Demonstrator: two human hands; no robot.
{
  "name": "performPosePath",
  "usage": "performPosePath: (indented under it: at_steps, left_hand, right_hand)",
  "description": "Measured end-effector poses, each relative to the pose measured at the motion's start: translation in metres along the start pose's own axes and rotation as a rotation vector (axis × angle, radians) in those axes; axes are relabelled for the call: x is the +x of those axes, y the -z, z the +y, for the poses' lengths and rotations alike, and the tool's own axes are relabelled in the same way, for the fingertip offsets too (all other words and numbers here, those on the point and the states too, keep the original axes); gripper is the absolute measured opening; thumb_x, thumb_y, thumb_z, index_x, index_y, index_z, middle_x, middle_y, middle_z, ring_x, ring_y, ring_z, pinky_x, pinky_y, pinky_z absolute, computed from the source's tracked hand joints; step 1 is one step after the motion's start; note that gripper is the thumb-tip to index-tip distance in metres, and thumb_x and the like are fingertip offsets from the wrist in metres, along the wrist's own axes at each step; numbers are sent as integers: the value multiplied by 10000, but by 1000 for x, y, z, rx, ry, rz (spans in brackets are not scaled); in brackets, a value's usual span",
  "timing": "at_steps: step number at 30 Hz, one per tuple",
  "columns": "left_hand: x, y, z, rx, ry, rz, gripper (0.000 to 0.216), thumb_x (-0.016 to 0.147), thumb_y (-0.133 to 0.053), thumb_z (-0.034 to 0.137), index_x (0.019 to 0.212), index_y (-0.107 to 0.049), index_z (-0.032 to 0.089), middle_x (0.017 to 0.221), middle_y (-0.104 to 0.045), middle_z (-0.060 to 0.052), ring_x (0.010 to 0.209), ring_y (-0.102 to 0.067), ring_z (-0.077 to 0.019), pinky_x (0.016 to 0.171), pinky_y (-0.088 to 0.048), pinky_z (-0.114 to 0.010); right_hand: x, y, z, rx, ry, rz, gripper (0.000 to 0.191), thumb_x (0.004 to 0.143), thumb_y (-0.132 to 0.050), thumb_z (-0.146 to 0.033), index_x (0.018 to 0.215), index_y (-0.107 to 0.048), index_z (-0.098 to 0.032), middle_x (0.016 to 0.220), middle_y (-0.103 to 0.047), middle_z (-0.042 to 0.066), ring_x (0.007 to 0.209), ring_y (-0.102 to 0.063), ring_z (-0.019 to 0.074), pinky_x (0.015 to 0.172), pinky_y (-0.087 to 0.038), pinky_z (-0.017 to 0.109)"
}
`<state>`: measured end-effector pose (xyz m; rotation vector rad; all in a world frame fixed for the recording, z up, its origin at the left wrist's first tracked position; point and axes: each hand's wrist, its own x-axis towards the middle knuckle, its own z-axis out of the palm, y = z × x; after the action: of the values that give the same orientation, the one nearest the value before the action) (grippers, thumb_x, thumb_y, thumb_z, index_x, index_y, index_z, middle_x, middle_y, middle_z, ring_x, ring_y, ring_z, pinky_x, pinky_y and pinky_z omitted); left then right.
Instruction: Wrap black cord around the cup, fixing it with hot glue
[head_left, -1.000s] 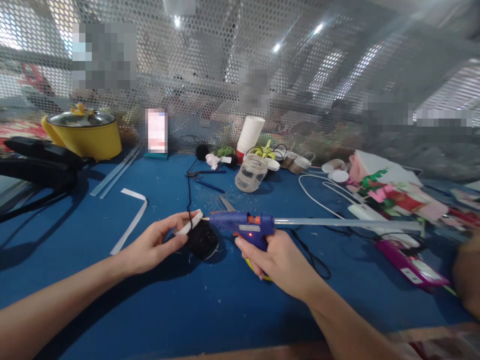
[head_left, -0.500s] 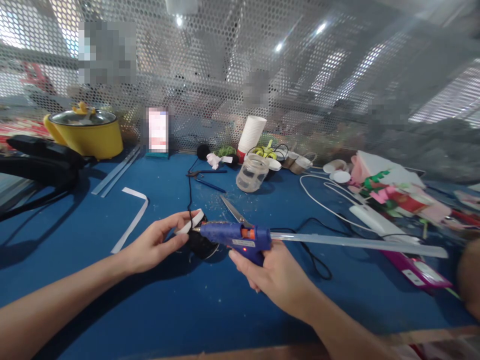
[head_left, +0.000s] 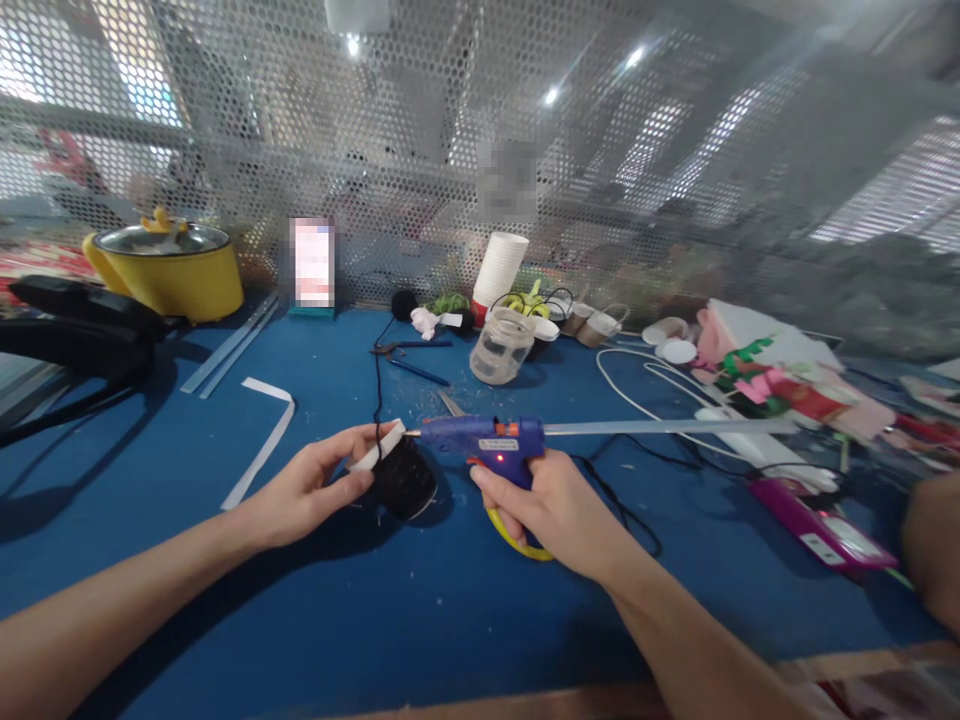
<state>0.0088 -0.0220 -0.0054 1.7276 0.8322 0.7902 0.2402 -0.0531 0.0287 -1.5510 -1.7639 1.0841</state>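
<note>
Between the fingers of my left hand [head_left: 322, 480] is a small cup [head_left: 405, 480] wrapped in black yarn, tilted, its white rim part [head_left: 381, 447] showing. A strand of black yarn [head_left: 378, 385] runs from it up to a black ball [head_left: 404, 304]. My right hand [head_left: 547, 505] is wrapped round the handle of a blue hot glue gun [head_left: 484, 437] with a red light on. The gun's nozzle points left, close to the cup's rim; whether it touches I cannot tell. A long clear glue stick [head_left: 667, 427] sticks out of its back. Scissors [head_left: 517, 540] with yellow handles lie partly hidden beneath it.
A white paper strip [head_left: 262, 450] lies left of my arm. Behind are pliers [head_left: 412, 360], a clear plastic jar [head_left: 502, 347] and stacked paper cups [head_left: 501, 265]. A yellow pot [head_left: 169, 275] stands at back left. Cables, a power strip [head_left: 757, 440] and paper flowers [head_left: 780, 380] lie right.
My right hand has raised and levelled the glue gun and shifted its nozzle slightly right, uncovering more of the black cup and the yellow scissor handle. My left hand has barely moved.
</note>
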Motion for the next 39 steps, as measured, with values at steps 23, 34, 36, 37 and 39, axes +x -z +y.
performPosePath:
  at_steps: [23, 34, 36, 37, 39]
  left_hand:
    - [-1, -1, 2, 29, -18, -15, 174, 812, -468, 300, 856, -530, 144, 1315, -406, -143, 1216, -348, -263, 989, -268, -383]
    - [-1, 1, 1, -3, -27, -25, 158, 808, -479, 296, 828, -540, 152, 1310, -414, -118, 1216, -347, -266, 987, -274, -403]
    - [-1, 1, 1, -9, -30, -27, 154, 809, -478, 294, 821, -546, 156, 1313, -413, -111, 1214, -350, -265, 987, -275, -396]
    - [-1, 1, 1, -12, -28, -27, 154, 808, -479, 295, 825, -548, 158, 1314, -413, -109, 1215, -350, -265, 986, -278, -395]
    - [-1, 1, 1, -14, -22, -30, 158, 804, -484, 301, 831, -548, 160, 1314, -413, -111, 1215, -349, -269, 983, -280, -400]
  right_hand:
    - [-11, -11, -8, 9, -30, -46, 267, 719, -498, -388, 538, -444, -200, 355, -425, -52, 325, -444, 100, 375, -422, 212]
    - [0, 4, 0, 22, -17, -45, 308, 757, -479, -381, 525, -457, -181, 359, -442, -42, 361, -451, 96, 433, -403, 225]
    - [2, 4, 1, 35, -24, -38, 295, 758, -483, -382, 548, -466, -176, 359, -443, -47, 352, -445, 92, 429, -399, 223]
    - [3, 4, 1, 44, -25, -37, 291, 758, -485, -383, 555, -466, -174, 361, -443, -50, 347, -440, 89, 428, -397, 221]
    - [5, 4, 2, 57, -20, -37, 291, 759, -488, -381, 559, -464, -172, 361, -440, -55, 343, -433, 85, 426, -393, 217]
